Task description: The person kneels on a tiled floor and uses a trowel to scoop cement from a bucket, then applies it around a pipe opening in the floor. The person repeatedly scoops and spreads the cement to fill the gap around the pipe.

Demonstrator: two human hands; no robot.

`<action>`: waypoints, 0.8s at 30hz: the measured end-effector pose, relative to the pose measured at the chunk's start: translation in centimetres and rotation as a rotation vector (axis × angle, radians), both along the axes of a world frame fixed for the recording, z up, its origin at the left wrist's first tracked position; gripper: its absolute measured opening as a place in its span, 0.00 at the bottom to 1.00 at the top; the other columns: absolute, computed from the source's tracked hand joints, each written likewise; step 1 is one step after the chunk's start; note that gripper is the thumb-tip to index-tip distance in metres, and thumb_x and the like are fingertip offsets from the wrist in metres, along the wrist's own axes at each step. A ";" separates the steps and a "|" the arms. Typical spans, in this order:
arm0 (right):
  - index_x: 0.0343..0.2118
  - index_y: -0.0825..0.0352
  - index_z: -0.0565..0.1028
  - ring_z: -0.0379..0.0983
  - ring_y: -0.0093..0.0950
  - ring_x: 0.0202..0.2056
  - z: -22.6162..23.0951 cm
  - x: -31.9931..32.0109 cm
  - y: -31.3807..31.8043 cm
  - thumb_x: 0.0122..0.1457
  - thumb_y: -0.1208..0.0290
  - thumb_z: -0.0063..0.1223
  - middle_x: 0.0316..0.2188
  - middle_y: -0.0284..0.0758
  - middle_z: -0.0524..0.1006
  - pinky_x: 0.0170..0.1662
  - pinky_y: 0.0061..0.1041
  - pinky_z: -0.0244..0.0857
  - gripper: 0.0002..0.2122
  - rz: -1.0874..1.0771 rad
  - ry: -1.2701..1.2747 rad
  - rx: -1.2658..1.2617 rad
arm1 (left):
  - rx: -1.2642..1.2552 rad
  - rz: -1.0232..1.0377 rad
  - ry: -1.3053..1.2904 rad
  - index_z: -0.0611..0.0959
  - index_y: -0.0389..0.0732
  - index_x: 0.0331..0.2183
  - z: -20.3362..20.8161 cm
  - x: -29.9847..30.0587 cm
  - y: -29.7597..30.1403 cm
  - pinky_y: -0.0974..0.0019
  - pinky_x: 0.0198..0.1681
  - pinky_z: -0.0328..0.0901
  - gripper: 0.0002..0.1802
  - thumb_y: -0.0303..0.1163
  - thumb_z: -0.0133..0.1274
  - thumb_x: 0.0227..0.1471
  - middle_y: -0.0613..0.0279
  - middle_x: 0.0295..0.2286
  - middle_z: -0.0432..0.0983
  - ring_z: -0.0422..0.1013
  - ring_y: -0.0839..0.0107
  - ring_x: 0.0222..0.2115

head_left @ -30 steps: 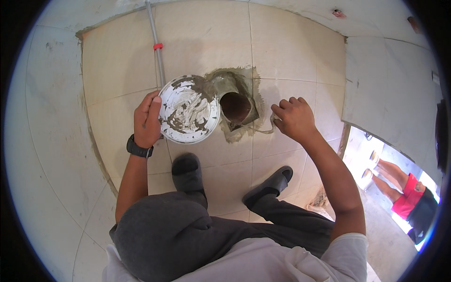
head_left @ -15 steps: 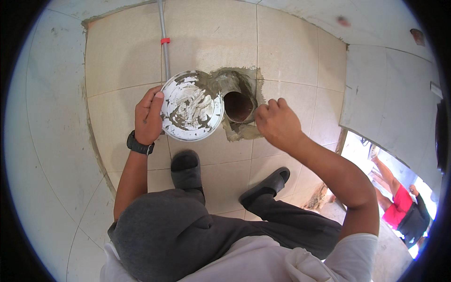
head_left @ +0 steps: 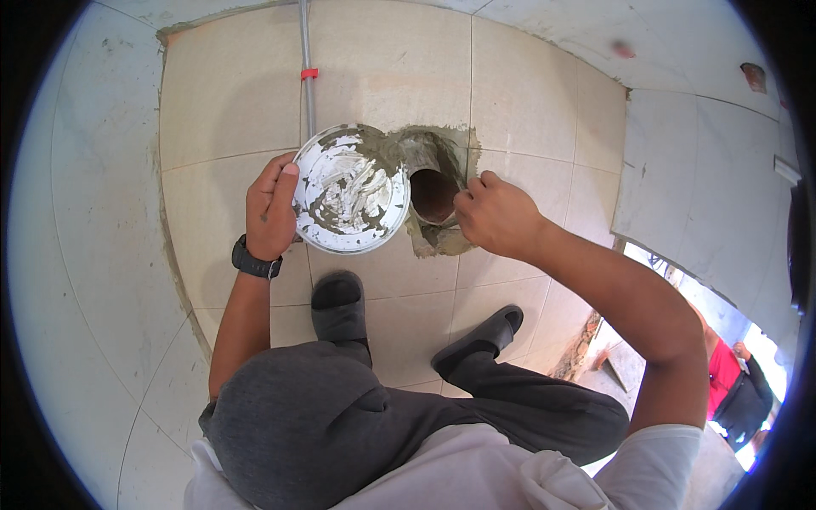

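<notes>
My left hand (head_left: 270, 212) grips the left rim of a round white plastic lid (head_left: 353, 191), thumb on top. Grey mortar and pale smears cover the lid's face, and its right edge reaches over the side of a hole in the tiles. In that hole sits an open round pipe mouth (head_left: 433, 197). Rough grey mortar (head_left: 442, 244) lines the cut around it. My right hand (head_left: 503, 217) is at the hole's right edge, fingers curled together. Whatever may be in those fingers is hidden.
Beige floor tiles (head_left: 518, 93) surround the hole. A grey conduit with a red clip (head_left: 309, 74) runs along the floor beyond the lid. My feet in dark slides (head_left: 337, 310) stand close by. Pale walls rise on both sides. Another person in red (head_left: 722, 374) is beyond the doorway at right.
My right hand has shifted slightly left, closer to the pipe mouth. The lid stays in my left hand, nearly in place. The person beyond the doorway has changed posture.
</notes>
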State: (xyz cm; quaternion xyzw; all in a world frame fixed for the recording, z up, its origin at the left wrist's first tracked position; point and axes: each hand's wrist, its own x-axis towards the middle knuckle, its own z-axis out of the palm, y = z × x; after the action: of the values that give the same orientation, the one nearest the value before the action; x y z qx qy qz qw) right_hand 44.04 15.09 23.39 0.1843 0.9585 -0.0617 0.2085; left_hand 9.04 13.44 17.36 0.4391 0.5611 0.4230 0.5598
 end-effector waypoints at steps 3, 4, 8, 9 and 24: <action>0.25 0.61 0.83 0.75 0.31 0.36 -0.4 -0.1 1.1 0.51 0.70 0.57 0.29 0.31 0.78 0.41 0.29 0.67 0.05 0.020 -0.006 -0.029 | 0.002 0.011 -0.010 0.80 0.29 0.52 0.0 -0.1 -0.1 0.71 0.47 0.68 0.18 0.33 0.46 0.71 0.59 0.41 0.82 0.74 0.78 0.41; 0.26 0.62 0.82 0.76 0.30 0.36 -0.7 -0.1 1.5 0.51 0.70 0.57 0.29 0.30 0.77 0.41 0.29 0.68 0.05 0.026 0.010 -0.026 | 0.002 0.020 -0.015 0.80 0.29 0.52 0.0 -0.1 -0.1 0.71 0.47 0.68 0.18 0.33 0.46 0.71 0.59 0.41 0.82 0.74 0.79 0.41; 0.25 0.61 0.81 0.76 0.30 0.36 -1.2 0.8 3.4 0.50 0.71 0.57 0.28 0.29 0.78 0.43 0.30 0.69 0.03 -0.009 0.038 -0.070 | 0.017 0.029 -0.009 0.80 0.29 0.51 -0.1 -0.1 -0.4 0.71 0.47 0.68 0.18 0.33 0.46 0.71 0.59 0.41 0.82 0.74 0.78 0.41; 0.25 0.60 0.81 0.76 0.30 0.35 -1.4 0.9 4.0 0.50 0.71 0.57 0.28 0.28 0.77 0.43 0.30 0.69 0.03 -0.016 0.039 -0.073 | 0.012 0.031 -0.014 0.80 0.29 0.51 -0.2 -0.4 -0.5 0.71 0.47 0.68 0.18 0.34 0.46 0.71 0.59 0.41 0.82 0.74 0.78 0.41; 0.27 0.60 0.80 0.75 0.29 0.37 -1.4 4.2 1.5 0.51 0.70 0.56 0.29 0.29 0.77 0.42 0.32 0.68 0.03 -0.237 0.074 0.010 | 0.003 0.000 -0.012 0.80 0.29 0.51 0.5 -0.4 -0.1 0.71 0.48 0.68 0.18 0.33 0.45 0.71 0.59 0.41 0.82 0.74 0.78 0.41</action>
State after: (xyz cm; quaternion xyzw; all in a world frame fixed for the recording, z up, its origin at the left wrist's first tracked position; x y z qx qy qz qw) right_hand 48.24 16.56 21.94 0.2952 0.9373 -0.0878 0.1632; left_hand 8.68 13.35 17.90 0.4373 0.5572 0.4264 0.5626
